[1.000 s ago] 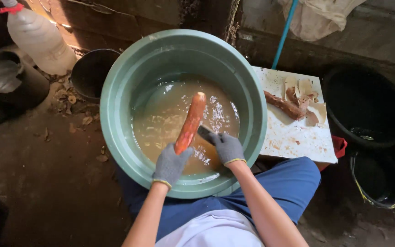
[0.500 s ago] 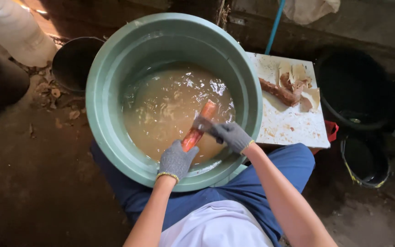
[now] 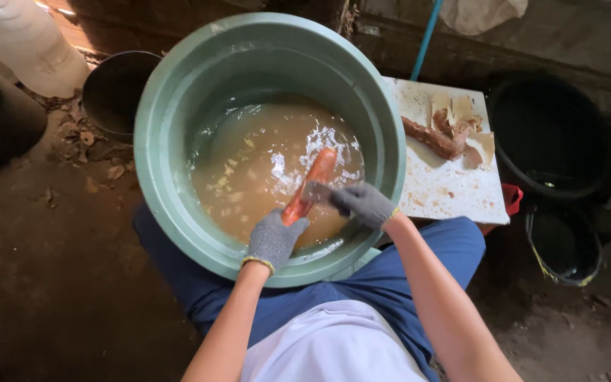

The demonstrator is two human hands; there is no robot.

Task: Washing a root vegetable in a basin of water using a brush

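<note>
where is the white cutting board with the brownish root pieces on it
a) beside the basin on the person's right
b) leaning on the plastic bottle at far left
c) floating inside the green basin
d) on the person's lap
a: the white cutting board lies flat outside the rim of the green basin, on the person's right, with the brownish root pieces on its far end.

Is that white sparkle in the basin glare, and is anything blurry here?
Head view: yes, glare on the murky water beside the orange root; the right hand looks slightly motion-blurred; the black buckets sit in deep shadow; the green basin bulges from wide-angle distortion.
</note>
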